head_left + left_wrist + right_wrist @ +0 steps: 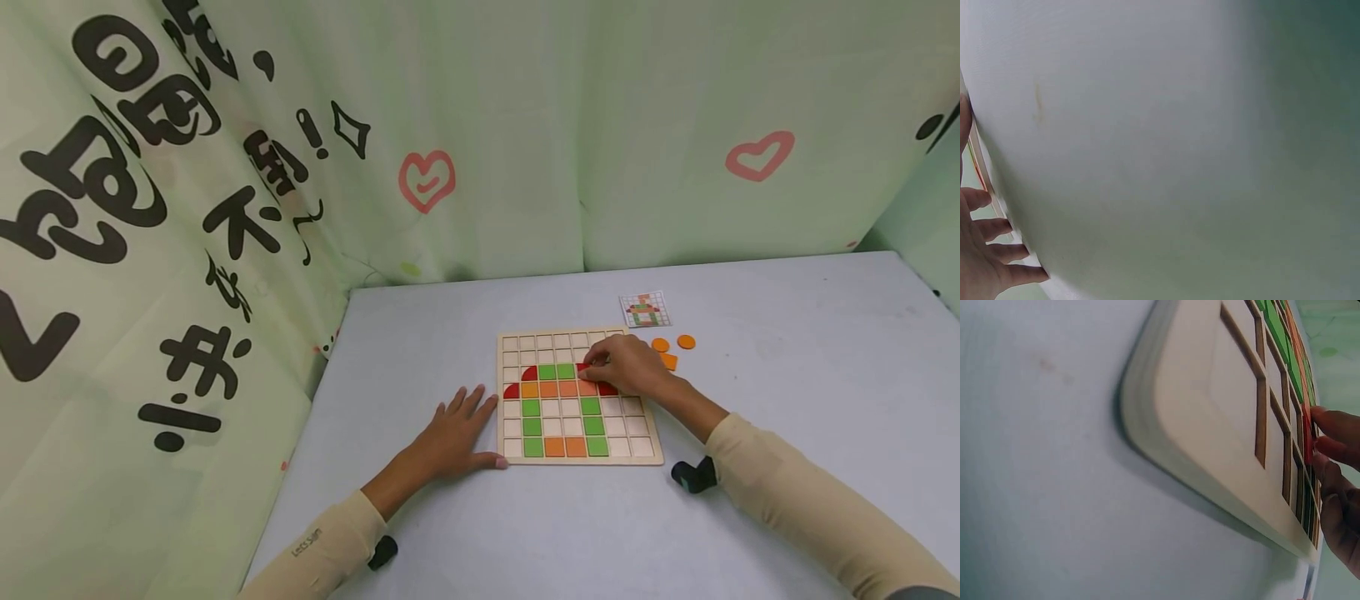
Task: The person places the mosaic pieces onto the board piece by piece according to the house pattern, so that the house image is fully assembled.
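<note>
A wooden grid board (551, 408) lies on the table with green, orange and red pieces set in some of its cells. My right hand (628, 364) reaches over the board's right side, thumb and fingertips pinching a red piece (582, 367) at a cell beside the green squares (556, 372). Those fingers partly cover that piece; in the right wrist view, red also shows at the fingertips. Fingers spread, my left hand (453, 437) rests by the board's left edge, thumb at its lower left corner and fingertips at its side.
A small printed pattern card (645, 309) lies behind the board. Near my right wrist are two orange round pieces (686, 342) and an orange square piece (668, 362). Pale green curtains (510, 208) stand behind and left of the table (420, 342).
</note>
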Demonstrator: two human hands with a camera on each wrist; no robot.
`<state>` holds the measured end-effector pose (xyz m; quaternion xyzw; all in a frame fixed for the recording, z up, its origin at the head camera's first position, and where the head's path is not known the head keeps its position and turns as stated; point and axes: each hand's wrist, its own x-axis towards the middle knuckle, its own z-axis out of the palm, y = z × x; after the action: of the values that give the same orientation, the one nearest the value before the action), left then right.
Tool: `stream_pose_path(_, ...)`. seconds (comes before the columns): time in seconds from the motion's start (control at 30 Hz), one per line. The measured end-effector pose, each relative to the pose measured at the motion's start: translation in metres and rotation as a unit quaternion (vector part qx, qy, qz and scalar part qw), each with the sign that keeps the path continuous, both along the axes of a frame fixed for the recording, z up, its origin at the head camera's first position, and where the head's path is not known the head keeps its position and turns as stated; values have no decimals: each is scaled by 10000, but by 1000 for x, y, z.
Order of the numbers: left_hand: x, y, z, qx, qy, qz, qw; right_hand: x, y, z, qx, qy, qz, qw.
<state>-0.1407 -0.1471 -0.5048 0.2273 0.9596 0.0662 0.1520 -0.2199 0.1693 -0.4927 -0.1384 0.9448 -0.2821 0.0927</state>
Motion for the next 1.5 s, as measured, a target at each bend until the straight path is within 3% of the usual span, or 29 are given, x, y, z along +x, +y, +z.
stream_pose_path(0.7,2,1,3,21,-11,10,10000,1,1,2,-89,-97,89,9999)
stream_pose_path(0.97,2,2,5,43,-69,37,10000,8,19,4,-488,50,137,9987)
stream_pose_path(1.13,2,1,5,56,-92,14,9999,10,44,3,-416,347,-109,9985)
stream_pose_path(1.5,1,0,3,68,-90,0,9999,17,92,0,-38,376,-814,9960)
